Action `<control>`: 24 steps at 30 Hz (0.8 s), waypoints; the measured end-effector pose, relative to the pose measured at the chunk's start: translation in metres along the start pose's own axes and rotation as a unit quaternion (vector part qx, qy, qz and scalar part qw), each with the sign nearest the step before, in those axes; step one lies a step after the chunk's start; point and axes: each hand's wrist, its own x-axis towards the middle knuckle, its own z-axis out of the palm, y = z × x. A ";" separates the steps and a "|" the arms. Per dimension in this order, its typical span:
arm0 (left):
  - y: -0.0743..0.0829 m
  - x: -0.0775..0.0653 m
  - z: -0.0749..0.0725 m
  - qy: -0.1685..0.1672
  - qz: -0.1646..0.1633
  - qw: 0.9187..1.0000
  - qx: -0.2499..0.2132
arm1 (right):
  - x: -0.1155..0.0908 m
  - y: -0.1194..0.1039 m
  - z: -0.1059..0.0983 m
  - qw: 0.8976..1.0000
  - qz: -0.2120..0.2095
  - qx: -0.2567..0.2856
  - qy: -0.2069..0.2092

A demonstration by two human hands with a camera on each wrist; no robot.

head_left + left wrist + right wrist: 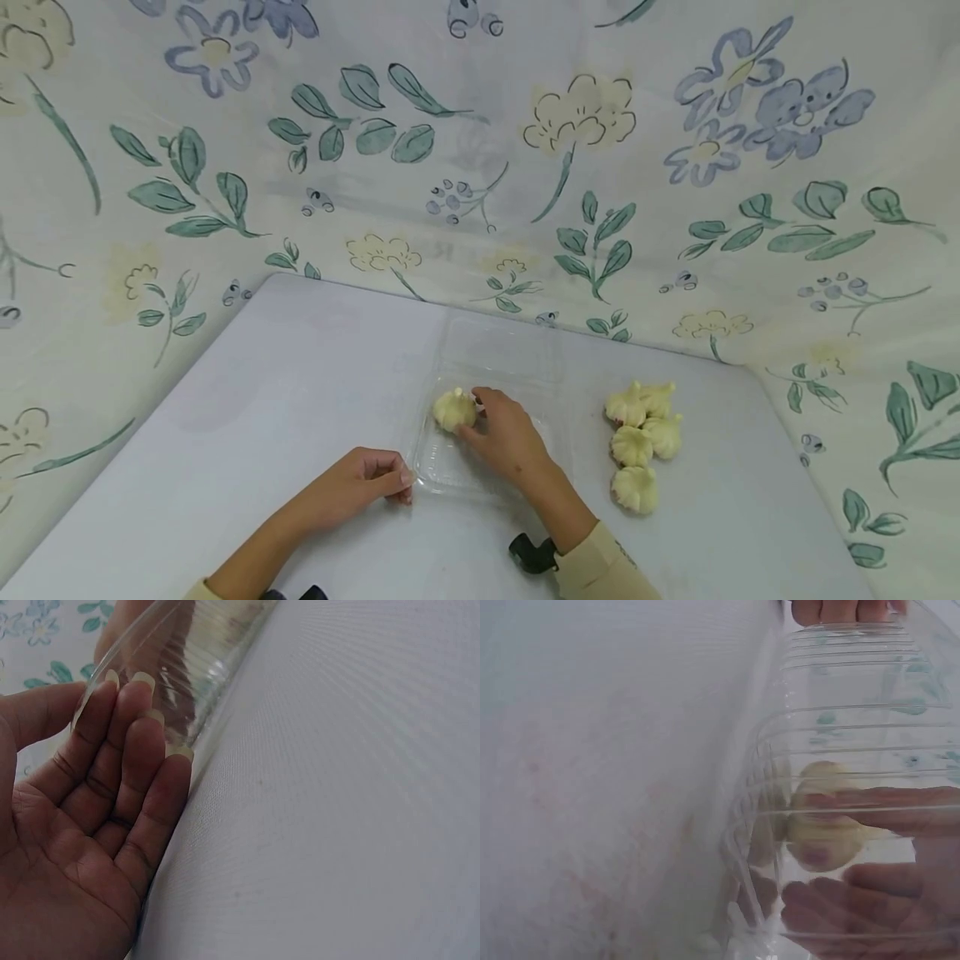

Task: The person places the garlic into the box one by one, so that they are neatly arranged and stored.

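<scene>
Head view: clear ribbed plastic clamshell container (487,400) lies open on a pale grey tabletop (300,400), lid folded back toward the floral-print cloth backdrop (480,150)

R hand (504,435) is inside the container's near tray, fingers curled round a pale yellow garlic-shaped dumpling (453,409) at the tray's left rear. R wrist view shows this through the ribbed wall: dumpling (826,825) held btw fingers (870,889), seen blurred

L hand (360,485) rests on the table at the tray's near-left corner. L wrist view: fingers (139,761) straight and pressed together, tips touching the clear rim (172,671), thumb apart; nothing gripped

Five more pale yellow dumplings (643,433) sit in a loose cluster on the tabletop, right of the container, apart from it and from both hands

Cream sleeve cuff (600,567) on R forearm, black wrist mount (534,552) just beside it
</scene>
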 end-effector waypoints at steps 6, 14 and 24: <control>0.001 -0.001 0.001 0.004 0.002 1.000 0.000 | -0.003 -0.001 -0.004 1.000 0.010 -0.022 -0.001; -0.002 0.000 0.002 0.004 -0.003 1.000 0.006 | -0.008 -0.002 -0.017 0.999 -0.018 -0.042 0.015; 0.000 -0.001 0.000 0.006 -0.007 1.000 0.007 | -0.016 0.002 -0.033 0.996 -0.061 -0.045 0.047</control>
